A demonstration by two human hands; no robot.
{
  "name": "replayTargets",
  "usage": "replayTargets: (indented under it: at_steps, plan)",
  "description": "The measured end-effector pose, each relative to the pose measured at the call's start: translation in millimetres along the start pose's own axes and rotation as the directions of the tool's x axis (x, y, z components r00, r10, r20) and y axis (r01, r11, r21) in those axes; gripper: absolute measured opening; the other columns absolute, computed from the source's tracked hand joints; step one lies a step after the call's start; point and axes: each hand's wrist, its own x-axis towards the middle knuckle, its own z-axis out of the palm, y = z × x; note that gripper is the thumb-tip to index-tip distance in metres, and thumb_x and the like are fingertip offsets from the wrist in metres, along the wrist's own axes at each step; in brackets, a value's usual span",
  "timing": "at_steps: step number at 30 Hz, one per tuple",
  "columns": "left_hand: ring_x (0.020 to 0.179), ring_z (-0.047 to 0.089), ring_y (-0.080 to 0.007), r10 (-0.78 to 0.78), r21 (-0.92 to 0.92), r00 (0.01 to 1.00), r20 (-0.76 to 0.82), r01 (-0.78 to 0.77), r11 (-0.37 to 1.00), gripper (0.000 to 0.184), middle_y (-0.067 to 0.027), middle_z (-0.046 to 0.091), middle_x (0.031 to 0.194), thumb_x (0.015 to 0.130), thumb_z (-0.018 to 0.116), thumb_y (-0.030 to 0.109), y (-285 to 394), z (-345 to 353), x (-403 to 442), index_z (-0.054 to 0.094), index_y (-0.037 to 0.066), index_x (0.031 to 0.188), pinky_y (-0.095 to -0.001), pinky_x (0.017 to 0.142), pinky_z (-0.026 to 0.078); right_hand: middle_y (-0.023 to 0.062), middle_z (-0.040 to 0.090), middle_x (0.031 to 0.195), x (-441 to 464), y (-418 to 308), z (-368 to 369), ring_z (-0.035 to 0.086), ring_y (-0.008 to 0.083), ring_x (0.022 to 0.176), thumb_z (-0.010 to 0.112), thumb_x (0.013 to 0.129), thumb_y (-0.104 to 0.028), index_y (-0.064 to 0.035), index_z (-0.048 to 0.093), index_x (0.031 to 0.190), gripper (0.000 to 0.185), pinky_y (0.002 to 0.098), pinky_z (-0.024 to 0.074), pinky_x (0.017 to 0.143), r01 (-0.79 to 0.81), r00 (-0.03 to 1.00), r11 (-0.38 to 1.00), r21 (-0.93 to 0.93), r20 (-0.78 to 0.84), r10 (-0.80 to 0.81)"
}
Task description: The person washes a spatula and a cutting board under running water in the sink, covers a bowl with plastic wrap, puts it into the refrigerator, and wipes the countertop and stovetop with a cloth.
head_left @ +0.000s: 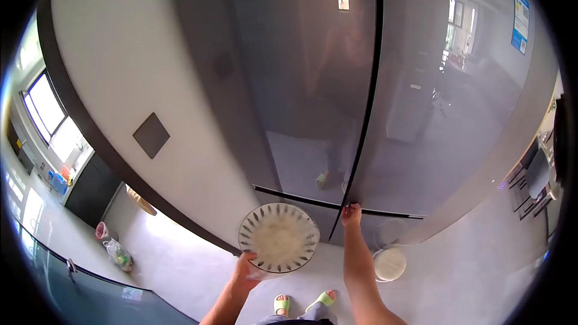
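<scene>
My left hand (244, 269) grips the lower left edge of a bowl (248, 229) with dark leaf-shaped marks around its inner rim. Something pale lies in the bowl; its kind is not clear. The bowl is held in front of a large, glossy grey refrigerator (301, 96) with its doors shut. My right hand (351, 214) is closed at the bottom inner corner of the right upper refrigerator door (421, 144), where the dark gaps between the doors meet. Its fingertips are partly hidden at that edge.
On the floor by the refrigerator's foot sits a round pale container (390, 264). A white wall with a dark diamond-shaped panel (152, 135) stands left. Further left are a glass door (90, 292), a plastic bag (118, 256) and a small bin (103, 232). Chairs (536, 174) stand far right.
</scene>
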Motion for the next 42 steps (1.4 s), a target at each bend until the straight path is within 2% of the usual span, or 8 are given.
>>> replayTargets:
  at_steps: [4, 10, 12, 13, 19, 25, 34, 42]
  plan:
    - [0.117, 0.052, -0.0323, 0.006, 0.032, 0.999, 0.039, -0.007, 0.999, 0.055, -0.0147, 0.054, 0.129, 0.081, 0.051, 0.018, -0.6, -2.5, 1.4, 0.044, 0.001, 0.133, -0.0473, 0.104, 0.038, -0.0037, 0.045, 0.062, -16.9, -2.8, -5.7, 0.045, 0.0135, 0.06, 0.059, 0.072, -0.015, -0.0148, 0.045, 0.064, 0.016, 0.0307, 0.0429, 0.068, 0.021, 1.0, 0.999, 0.034, -0.004, -0.02]
    - [0.114, 0.054, -0.0322, -0.101, 0.087, 0.99, 0.095, 0.093, 0.992, 0.049, -0.0137, 0.057, 0.124, 0.082, 0.053, 0.016, 13.9, -9.3, 5.0, 0.047, 0.003, 0.128, -0.0474, 0.102, 0.04, -0.0015, 0.057, 0.103, -113.7, 5.3, -58.6, 0.053, 0.0169, 0.095, 0.061, 0.079, -0.031, -0.0147, 0.056, 0.101, 0.028, 0.0323, 0.0422, 0.078, 0.181, 0.943, 0.983, -0.042, -0.277, -0.185]
    - [0.115, 0.055, -0.0321, -0.121, 0.116, 0.98, 0.157, 0.103, 0.988, 0.049, -0.0142, 0.056, 0.125, 0.083, 0.051, 0.016, 20.3, -11.9, 9.4, 0.046, 0.003, 0.13, -0.0475, 0.101, 0.041, 0.01, 0.046, 0.125, -189.2, 9.3, -55.5, 0.044, 0.0263, 0.114, 0.061, 0.079, -0.023, -0.0101, 0.049, 0.121, 0.046, 0.0445, 0.0342, 0.094, 0.549, 0.482, 0.405, -0.731, -0.119, -0.868]
    - [0.115, 0.055, -0.0321, -0.153, 0.133, 0.973, 0.171, 0.131, 0.982, 0.049, -0.0142, 0.056, 0.125, 0.083, 0.051, 0.016, 24.4, -6.5, 2.1, 0.046, 0.003, 0.13, -0.0475, 0.101, 0.041, 0.0158, 0.04, 0.136, -231.1, 12.0, -50.4, 0.039, 0.031, 0.124, 0.062, 0.079, -0.018, -0.0078, 0.045, 0.131, 0.056, 0.0506, 0.0302, 0.103, 0.447, 0.185, -0.056, -0.893, 0.154, -0.971]
    - [0.118, 0.053, -0.0317, -0.272, 0.165, 0.859, 0.433, 0.222, 0.961, 0.054, -0.0164, 0.054, 0.13, 0.084, 0.049, 0.019, 34.4, 19.4, 13.2, 0.042, -0.002, 0.133, -0.0457, 0.103, 0.04, 0.0262, 0.026, 0.146, -405.3, -2.1, 45.7, 0.025, 0.0439, 0.135, 0.06, 0.077, -0.005, -0.0044, 0.041, 0.137, 0.063, 0.0537, 0.0203, 0.107, 0.464, 0.005, -0.662, -0.588, 0.749, -0.663]
    - [0.123, 0.048, -0.0316, -0.32, 0.179, 0.75, 0.58, 0.266, 0.947, 0.062, -0.0162, 0.047, 0.137, 0.083, 0.052, 0.022, 13.0, 89.2, -0.7, 0.036, 0.0, 0.138, -0.0474, 0.106, 0.037, 0.0322, 0.004, 0.152, -417.3, -73.5, 52.2, 0.008, 0.05, 0.14, 0.061, 0.078, -0.008, -0.0073, 0.032, 0.145, 0.073, 0.058, 0.0131, 0.109, 0.209, -0.085, -0.531, -0.821, 0.525, -0.847]
    - [0.123, 0.049, -0.0311, -0.313, 0.275, 0.741, 0.595, 0.179, 0.945, 0.065, -0.0132, 0.049, 0.134, 0.08, 0.058, 0.028, 0.9, 116.3, 39.2, 0.037, 0.008, 0.139, -0.047, 0.099, 0.044, 0.0316, 0.01, 0.152, -422.0, -94.4, -27.2, 0.02, 0.0458, 0.139, 0.056, 0.09, -0.028, -0.0043, 0.03, 0.146, 0.066, 0.0517, 0.0197, 0.111, 0.195, -0.391, -0.406, -0.893, 0.309, -0.867]
    - [0.126, 0.044, -0.032, -0.113, 0.055, 0.73, 0.674, 0.104, 0.993, 0.058, -0.0147, 0.042, 0.138, 0.086, 0.053, 0.029, -8.1, 359.2, 171.9, 0.036, 0.005, 0.135, -0.0511, 0.1, 0.044, 0.0231, 0.009, 0.155, -364.3, -179.9, -12.1, 0.014, 0.0389, 0.142, 0.054, 0.088, -0.018, -0.0045, 0.032, 0.145, 0.062, 0.0471, 0.0147, 0.114, 0.383, -0.394, -0.287, -0.878, 0.125, -0.91]
